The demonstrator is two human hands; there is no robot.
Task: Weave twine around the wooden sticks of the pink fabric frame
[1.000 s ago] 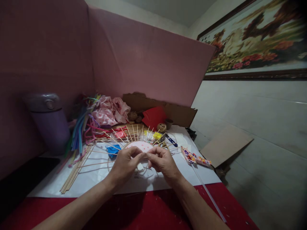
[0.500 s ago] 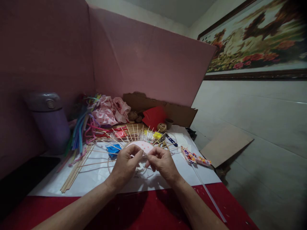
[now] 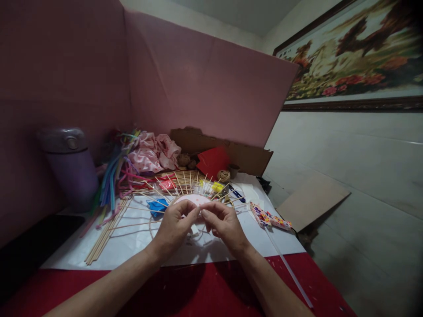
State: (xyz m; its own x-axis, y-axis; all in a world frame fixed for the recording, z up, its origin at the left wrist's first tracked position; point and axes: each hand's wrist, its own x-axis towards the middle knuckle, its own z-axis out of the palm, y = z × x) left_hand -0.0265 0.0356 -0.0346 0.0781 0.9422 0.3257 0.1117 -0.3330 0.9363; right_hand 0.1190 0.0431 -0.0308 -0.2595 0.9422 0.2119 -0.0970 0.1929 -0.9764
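Observation:
My left hand (image 3: 173,226) and my right hand (image 3: 224,224) meet over a pink round disc (image 3: 194,200) from which several thin wooden sticks (image 3: 185,182) fan outward. Both hands have fingers curled in a pinch near the disc's near edge, fingertips almost touching. What they pinch is too small to name; a thin pale strand (image 3: 194,237) loops on the white sheet (image 3: 132,246) under them.
A purple flask (image 3: 71,165) stands at the left. Coloured pipe cleaners (image 3: 112,176), pink cloth (image 3: 153,154), red paper (image 3: 213,160), a twine ball (image 3: 224,175), loose sticks (image 3: 105,231), a blue piece (image 3: 157,206) and a patterned strip (image 3: 271,219) lie around. Pink boards wall the back.
My fingers have shifted slightly at the disc's edge, with the left thumb and forefinger closing toward the right fingertips. Everything else stays put.

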